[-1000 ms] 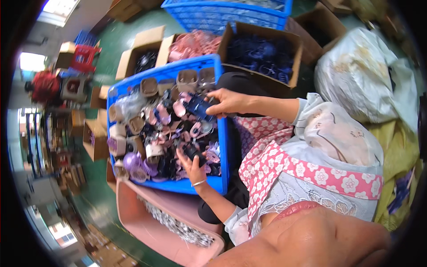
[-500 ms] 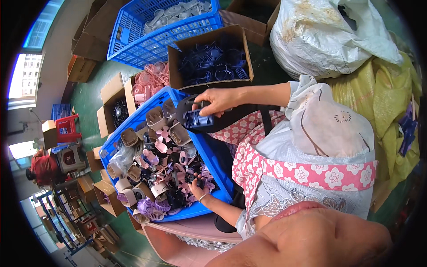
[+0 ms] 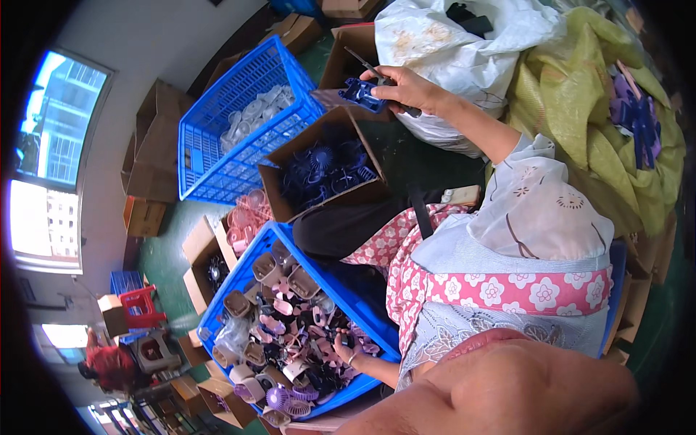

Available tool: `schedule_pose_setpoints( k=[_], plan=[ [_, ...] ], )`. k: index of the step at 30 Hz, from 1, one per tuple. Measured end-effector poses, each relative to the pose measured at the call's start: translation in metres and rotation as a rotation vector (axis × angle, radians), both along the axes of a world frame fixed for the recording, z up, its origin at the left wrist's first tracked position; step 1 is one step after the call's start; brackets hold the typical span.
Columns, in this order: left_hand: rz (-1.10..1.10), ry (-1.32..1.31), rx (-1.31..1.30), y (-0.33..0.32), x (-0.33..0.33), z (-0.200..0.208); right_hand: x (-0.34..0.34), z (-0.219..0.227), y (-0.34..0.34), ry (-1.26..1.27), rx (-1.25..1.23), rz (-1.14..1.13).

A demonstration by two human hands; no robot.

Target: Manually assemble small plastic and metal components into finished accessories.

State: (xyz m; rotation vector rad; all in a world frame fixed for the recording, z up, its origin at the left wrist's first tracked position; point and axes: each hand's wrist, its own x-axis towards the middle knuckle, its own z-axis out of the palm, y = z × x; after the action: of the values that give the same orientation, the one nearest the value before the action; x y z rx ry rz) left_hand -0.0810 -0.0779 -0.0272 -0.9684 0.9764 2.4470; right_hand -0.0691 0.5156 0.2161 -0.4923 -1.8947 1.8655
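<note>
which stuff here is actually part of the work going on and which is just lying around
Seemingly in the work:
navy plastic part, in the right hand
slim-shafted tool, same hand
mixed parts in the blue tub, where the left hand is

Apparently just lying about, untouched:
red stool
yellow-green sack
brown carton near the window

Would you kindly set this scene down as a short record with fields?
Right hand: holds a dark blue plastic part and a thin-shafted tool
Left hand: in the blue rectangular plastic tub; grip unclear
Tub contents: small pink, purple and black plastic parts, beige plastic cups
Beyond the tub: brown cardboard box of dark blue parts; blue slatted plastic crate
Near right arm: white sack, yellow-green sack
</note>
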Motion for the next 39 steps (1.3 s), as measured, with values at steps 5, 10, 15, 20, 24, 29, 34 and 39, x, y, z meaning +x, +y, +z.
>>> schedule_pose_setpoints(
  k=[5,10,15,20,24,29,34,39],
  plan=[
    [0.02,-0.027,-0.066,0.015,0.001,0.009,0.035,0.025,0.029,0.118,-0.023,-0.151],
    [-0.013,-0.014,-0.057,0.016,-0.001,-0.004,0.08,0.059,0.045,0.516,0.103,-0.469],
    [-0.036,0.002,-0.042,0.021,-0.003,-0.008,0.162,0.093,0.091,1.264,0.027,-0.87],
    [-0.035,0.019,-0.029,0.01,-0.001,-0.011,0.133,0.098,0.074,1.463,-0.472,-0.617],
    [-0.039,0.042,0.003,0.002,0.0,-0.01,0.109,0.091,0.057,1.379,-0.445,-0.545],
    [-0.167,0.164,0.323,-0.022,-0.005,0.003,0.088,0.107,0.028,1.127,-0.271,-0.216],
    [-0.015,0.288,-0.013,0.012,0.017,0.049,0.028,0.105,-0.019,0.805,-0.391,0.016],
    [0.213,0.417,0.012,0.014,0.036,0.079,-0.059,0.077,-0.157,0.289,0.154,0.602]
  ],
)
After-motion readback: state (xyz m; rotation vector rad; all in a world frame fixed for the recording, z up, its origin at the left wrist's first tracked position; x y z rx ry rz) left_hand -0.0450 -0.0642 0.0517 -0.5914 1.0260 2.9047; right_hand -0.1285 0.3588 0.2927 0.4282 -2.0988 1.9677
